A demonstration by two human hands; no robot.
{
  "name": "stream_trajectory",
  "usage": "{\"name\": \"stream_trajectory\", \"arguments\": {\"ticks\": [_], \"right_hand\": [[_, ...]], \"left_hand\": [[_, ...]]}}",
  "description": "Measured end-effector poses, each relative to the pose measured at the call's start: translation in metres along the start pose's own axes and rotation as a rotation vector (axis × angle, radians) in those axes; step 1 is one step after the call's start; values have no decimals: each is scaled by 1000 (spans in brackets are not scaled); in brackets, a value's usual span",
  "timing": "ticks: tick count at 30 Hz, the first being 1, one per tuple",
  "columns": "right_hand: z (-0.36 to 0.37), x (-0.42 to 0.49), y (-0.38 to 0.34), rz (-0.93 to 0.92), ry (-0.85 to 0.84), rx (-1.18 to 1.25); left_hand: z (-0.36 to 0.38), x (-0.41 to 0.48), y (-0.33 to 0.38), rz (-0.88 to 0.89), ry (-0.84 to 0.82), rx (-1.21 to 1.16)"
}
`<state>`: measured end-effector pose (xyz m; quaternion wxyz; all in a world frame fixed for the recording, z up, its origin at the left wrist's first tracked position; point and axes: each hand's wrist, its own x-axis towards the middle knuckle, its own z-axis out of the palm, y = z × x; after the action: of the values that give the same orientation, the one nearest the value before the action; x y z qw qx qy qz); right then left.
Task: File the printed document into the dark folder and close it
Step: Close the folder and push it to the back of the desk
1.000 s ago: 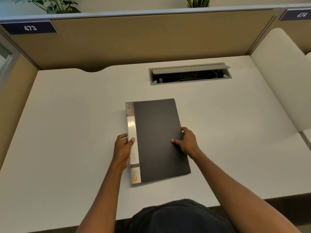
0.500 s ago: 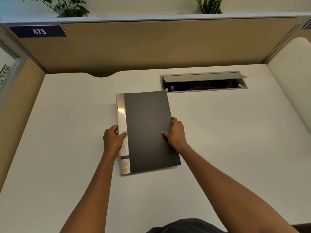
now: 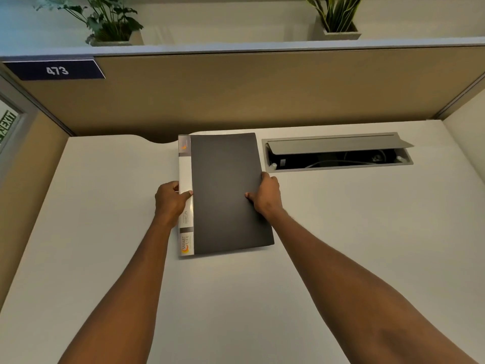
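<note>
Our left hand point(image 3: 172, 200) grips the white-labelled spine edge; our right hand point(image 3: 265, 197) grips the opposite long edge. Between them lies the flat dark grey plastic folder point(image 3: 225, 193), closed, on the white desk point(image 3: 105, 219); any contents are hidden. Beyond the right hand, a grey cable tray point(image 3: 338, 153), lid raised, holds cables.

"SMART LIFE" marks the dark folder's spine label point(image 3: 185, 244); at ten o'clock, a partition plate point(image 3: 56, 70) reads "473", a sign point(image 3: 7, 122) "EXIT".
</note>
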<state>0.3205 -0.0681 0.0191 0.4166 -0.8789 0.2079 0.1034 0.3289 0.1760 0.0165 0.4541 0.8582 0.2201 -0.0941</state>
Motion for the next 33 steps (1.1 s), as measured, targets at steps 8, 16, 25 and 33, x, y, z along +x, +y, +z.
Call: {"name": "stream_trajectory", "arguments": {"ticks": [8, 16, 25, 33], "right_hand": [[13, 46, -8, 40, -34, -58], [25, 52, -3, -1, -3, -316], [22, 17, 4, -173, 109, -645], [11, -43, 35, -309, 56, -671]], "left_hand": [[12, 49, 17, -3, -13, 93], [27, 55, 12, -38, 64, 192], [33, 27, 18, -30, 116, 328], [36, -38, -17, 37, 142, 488]]}}
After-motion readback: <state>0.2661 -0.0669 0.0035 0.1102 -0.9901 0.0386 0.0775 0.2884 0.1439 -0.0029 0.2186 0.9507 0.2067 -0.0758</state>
